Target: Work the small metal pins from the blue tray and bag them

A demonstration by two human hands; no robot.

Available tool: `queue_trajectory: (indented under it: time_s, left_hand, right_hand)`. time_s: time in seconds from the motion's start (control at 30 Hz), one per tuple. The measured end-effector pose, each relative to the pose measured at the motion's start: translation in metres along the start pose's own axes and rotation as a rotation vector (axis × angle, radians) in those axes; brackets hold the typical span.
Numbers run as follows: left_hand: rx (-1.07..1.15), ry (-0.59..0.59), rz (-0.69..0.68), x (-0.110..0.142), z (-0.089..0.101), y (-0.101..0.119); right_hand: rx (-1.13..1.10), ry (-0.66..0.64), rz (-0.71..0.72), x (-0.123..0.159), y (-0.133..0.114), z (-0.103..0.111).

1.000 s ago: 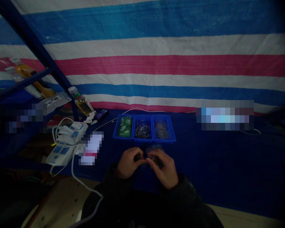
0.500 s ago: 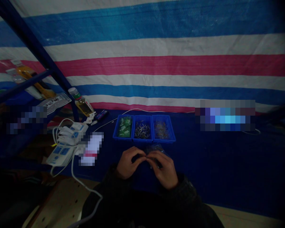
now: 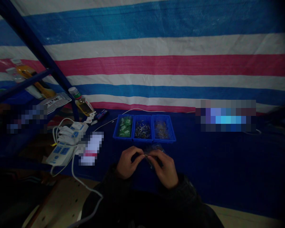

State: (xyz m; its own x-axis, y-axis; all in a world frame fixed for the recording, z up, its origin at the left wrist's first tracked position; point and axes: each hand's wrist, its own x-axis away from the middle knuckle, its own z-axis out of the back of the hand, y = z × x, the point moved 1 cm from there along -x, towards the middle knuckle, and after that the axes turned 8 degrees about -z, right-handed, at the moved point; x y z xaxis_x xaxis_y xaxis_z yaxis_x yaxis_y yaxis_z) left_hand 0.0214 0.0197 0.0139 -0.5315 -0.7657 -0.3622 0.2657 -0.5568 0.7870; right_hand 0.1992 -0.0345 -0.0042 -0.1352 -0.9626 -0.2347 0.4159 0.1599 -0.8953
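My left hand (image 3: 130, 162) and my right hand (image 3: 164, 167) meet at the fingertips over the blue tabletop, each in a pinch. Whatever small thing lies between the fingertips is too small to name. Under and behind my right hand is a clear plastic bag (image 3: 156, 147), partly hidden by the fingers. Just beyond the hands stand three joined blue bins. The left bin holds green pieces (image 3: 124, 127), the middle one thin metal pins (image 3: 142, 130), the right one small clear pieces (image 3: 161, 130).
Left of the hands lie a blurred-out flat item (image 3: 92, 149) and a white power strip (image 3: 61, 150) with tangled cables. A bottle (image 3: 82, 103) leans by the blue frame post (image 3: 59, 77). Far right is another blurred-out, glowing item (image 3: 225, 117). A striped sheet (image 3: 156, 65) hangs behind.
My fingertips have drawn slightly apart, with a tiny gap now showing between the two hands. Everything else stays where it was.
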Motion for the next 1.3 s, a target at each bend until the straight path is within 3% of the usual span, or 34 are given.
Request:
queue_trajectory:
  time_s: [0.17, 0.43, 0.7, 0.9, 1.3]
  left_hand:
    - [0.005, -0.056, -0.012, -0.0010, -0.0007, 0.0011]
    - [-0.018, -0.040, -0.014, -0.0002, -0.0019, -0.0008]
    - [0.024, 0.105, 0.011, 0.0037, -0.0045, -0.0032]
    - [0.026, 0.029, -0.075, 0.0000, -0.0004, 0.0011]
    - [0.043, 0.059, -0.092, -0.0014, -0.0012, -0.0044]
  right_hand:
    - [-0.019, 0.006, 0.023, -0.0006, -0.0006, 0.0004]
    - [-0.007, -0.030, -0.050, 0.0015, -0.0004, -0.0003]
    - [-0.069, 0.062, -0.056, 0.0048, 0.0034, -0.0022]
    - [-0.027, 0.021, 0.008, 0.0033, -0.0031, 0.0023]
    - [-0.023, 0.056, 0.030, 0.0016, -0.0001, 0.0024]
